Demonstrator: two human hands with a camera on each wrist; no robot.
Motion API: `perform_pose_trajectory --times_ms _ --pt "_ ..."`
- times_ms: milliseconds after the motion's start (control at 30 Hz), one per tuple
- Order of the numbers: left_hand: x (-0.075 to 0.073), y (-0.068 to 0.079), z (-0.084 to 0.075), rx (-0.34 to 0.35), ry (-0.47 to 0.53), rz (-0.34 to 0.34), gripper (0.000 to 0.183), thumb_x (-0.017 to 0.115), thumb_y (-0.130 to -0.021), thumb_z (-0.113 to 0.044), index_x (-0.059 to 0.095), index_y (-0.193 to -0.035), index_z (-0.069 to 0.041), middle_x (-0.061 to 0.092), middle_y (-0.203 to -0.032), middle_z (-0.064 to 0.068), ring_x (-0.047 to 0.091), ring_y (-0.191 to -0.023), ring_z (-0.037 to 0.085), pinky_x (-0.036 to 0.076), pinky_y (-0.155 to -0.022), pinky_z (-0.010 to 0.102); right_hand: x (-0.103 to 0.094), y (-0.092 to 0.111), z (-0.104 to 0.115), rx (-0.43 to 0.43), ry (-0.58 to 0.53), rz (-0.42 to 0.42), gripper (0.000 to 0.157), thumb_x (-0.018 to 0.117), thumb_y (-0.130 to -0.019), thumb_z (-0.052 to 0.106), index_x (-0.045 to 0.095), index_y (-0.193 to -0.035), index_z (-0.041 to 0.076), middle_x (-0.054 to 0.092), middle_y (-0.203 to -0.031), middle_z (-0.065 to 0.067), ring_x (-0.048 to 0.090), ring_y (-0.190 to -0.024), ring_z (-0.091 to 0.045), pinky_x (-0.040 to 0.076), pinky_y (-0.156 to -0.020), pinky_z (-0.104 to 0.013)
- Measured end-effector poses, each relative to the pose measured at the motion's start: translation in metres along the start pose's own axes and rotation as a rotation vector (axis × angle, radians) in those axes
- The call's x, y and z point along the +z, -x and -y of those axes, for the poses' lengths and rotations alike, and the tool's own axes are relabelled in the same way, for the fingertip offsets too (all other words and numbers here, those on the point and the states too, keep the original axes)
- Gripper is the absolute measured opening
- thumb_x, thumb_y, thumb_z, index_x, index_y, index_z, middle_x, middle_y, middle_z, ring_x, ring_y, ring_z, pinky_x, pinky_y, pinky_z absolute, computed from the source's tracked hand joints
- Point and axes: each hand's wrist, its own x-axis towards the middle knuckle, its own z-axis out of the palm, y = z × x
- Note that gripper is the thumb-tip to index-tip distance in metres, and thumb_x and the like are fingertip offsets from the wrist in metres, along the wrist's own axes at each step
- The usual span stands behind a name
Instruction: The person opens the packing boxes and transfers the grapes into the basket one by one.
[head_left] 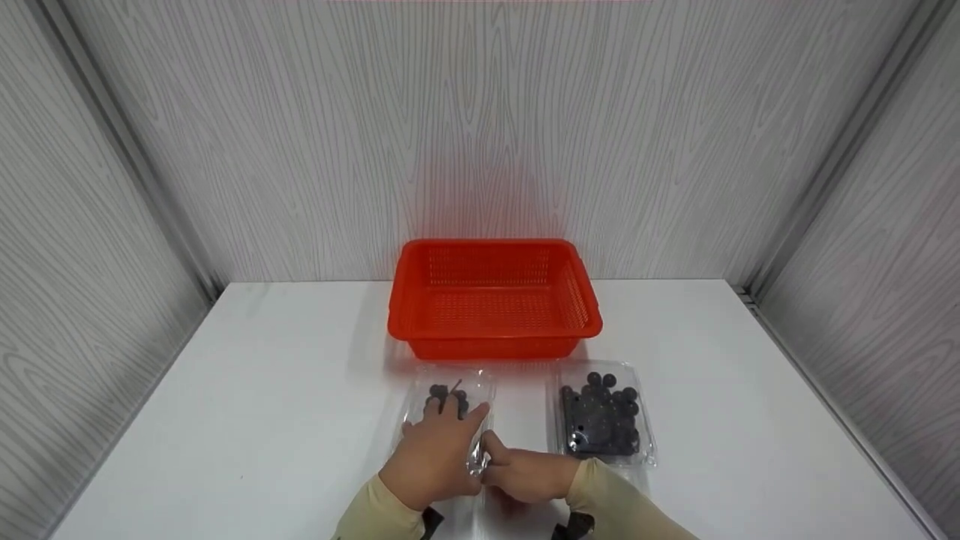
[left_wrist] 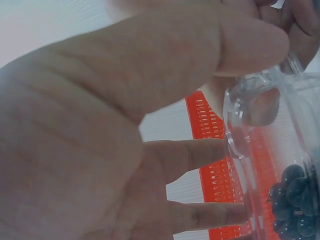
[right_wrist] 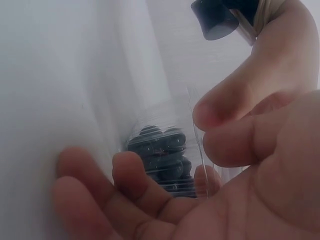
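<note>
My left hand (head_left: 436,454) lies spread over a clear plastic clamshell box (head_left: 420,397) of dark grapes (head_left: 439,391). In the left wrist view its thumb and a fingertip hold the box's corner, and the other fingers reach to its side. My right hand (head_left: 525,472) pinches the same box's right edge between thumb and index finger, close by the left thumb. In the right wrist view the grapes (right_wrist: 162,157) show through the plastic, and the right hand's other fingers (right_wrist: 130,175) curl beside the box. My left hand hides much of the box from the head view.
A red plastic basket (head_left: 495,346) stands behind the boxes near the back wall. Right of my hands, a second clear box (head_left: 646,450) with dark grapes sits on the white table (head_left: 277,420). Grey wood-grain panels (head_left: 315,150) enclose the back and sides.
</note>
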Motion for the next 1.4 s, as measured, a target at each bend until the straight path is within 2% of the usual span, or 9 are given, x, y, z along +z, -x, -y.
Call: perform_pose_trajectory --times_ms 167,267,533,633,733,867,1067,1267,1400 --pt "0.001 0.0 0.0 -0.002 -0.011 0.006 0.093 0.093 -0.063 -0.035 0.057 -0.146 -0.014 0.056 -0.134 0.026 0.052 -0.125 0.05 0.049 -0.081 0.077 0.001 0.0 0.002 0.028 -0.11 0.021 0.028 0.042 -0.104 0.021 0.031 -0.129 0.014 0.055 -0.073 -0.001 0.056 -0.064 -0.013 0.047 -0.064 -0.024" --pt "0.0 0.0 -0.001 -0.001 -0.018 0.01 0.092 0.092 -0.063 -0.035 0.056 -0.146 -0.013 0.057 -0.134 0.026 0.052 -0.124 0.05 0.049 -0.081 0.076 0.002 0.0 0.003 0.051 -0.178 0.032 0.033 0.042 -0.104 0.019 0.029 -0.134 0.013 0.052 -0.064 -0.002 0.053 -0.05 -0.016 0.046 -0.052 -0.025" --pt "-0.007 -0.001 0.002 0.028 0.024 0.034 0.087 0.088 -0.067 -0.037 0.057 -0.146 -0.015 0.058 -0.135 0.025 0.053 -0.127 0.05 0.055 -0.083 0.067 0.001 0.001 0.002 0.08 -0.169 0.034 0.038 0.041 -0.101 0.016 0.029 -0.136 0.007 0.053 -0.063 -0.002 0.053 -0.051 -0.014 0.044 -0.052 -0.024" --pt "-0.006 0.0 0.003 0.049 0.017 0.006 0.084 0.089 -0.068 -0.036 0.059 -0.144 -0.014 0.06 -0.131 0.025 0.055 -0.124 0.05 0.056 -0.08 0.065 -0.001 0.003 0.002 0.086 -0.161 0.036 0.034 0.042 -0.102 0.02 0.033 -0.133 0.012 0.053 -0.06 -0.001 0.052 -0.05 -0.013 0.043 -0.051 -0.024" --pt "-0.005 0.003 0.003 0.066 0.012 -0.025 0.081 0.09 -0.069 -0.036 0.061 -0.141 -0.013 0.062 -0.126 0.024 0.058 -0.12 0.049 0.057 -0.076 0.064 -0.003 0.005 0.002 0.097 -0.164 0.027 0.021 0.044 -0.103 0.023 0.04 -0.123 0.02 0.052 -0.061 -0.002 0.051 -0.05 -0.013 0.043 -0.049 -0.026" --pt "-0.005 0.003 0.004 0.066 0.038 -0.02 0.083 0.091 -0.07 -0.04 0.06 -0.143 -0.012 0.062 -0.126 0.024 0.059 -0.117 0.047 0.058 -0.08 0.06 -0.007 0.009 0.004 0.113 -0.168 -0.047 0.009 0.047 -0.106 0.025 0.052 -0.113 0.024 0.053 -0.066 -0.003 0.052 -0.052 -0.015 0.046 -0.046 -0.031" --pt "-0.009 0.002 0.004 0.051 0.072 0.009 0.088 0.09 -0.073 -0.046 0.058 -0.145 -0.008 0.061 -0.131 0.025 0.061 -0.116 0.046 0.058 -0.088 0.055 -0.008 0.007 0.004 0.051 -0.07 -0.2 0.013 0.057 -0.104 0.014 0.064 -0.114 0.016 0.054 -0.066 0.002 0.051 -0.051 -0.011 0.042 -0.05 -0.027" --pt "-0.01 0.003 0.005 0.048 0.046 -0.012 0.086 0.089 -0.074 -0.047 0.059 -0.145 -0.008 0.061 -0.131 0.024 0.063 -0.115 0.045 0.057 -0.09 0.054 -0.002 0.003 0.008 0.032 0.048 -0.324 0.011 0.063 -0.103 0.019 0.058 -0.109 0.012 0.055 -0.071 0.006 0.049 -0.061 -0.008 0.042 -0.056 -0.027" --pt "-0.007 0.001 0.002 0.063 -0.003 -0.024 0.085 0.089 -0.074 -0.049 0.061 -0.142 -0.008 0.063 -0.128 0.023 0.065 -0.109 0.043 0.059 -0.086 0.053 -0.001 0.001 0.009 0.063 0.133 -0.353 0.009 0.062 -0.103 0.018 0.055 -0.104 0.012 0.053 -0.072 0.006 0.048 -0.063 -0.008 0.043 -0.057 -0.028"
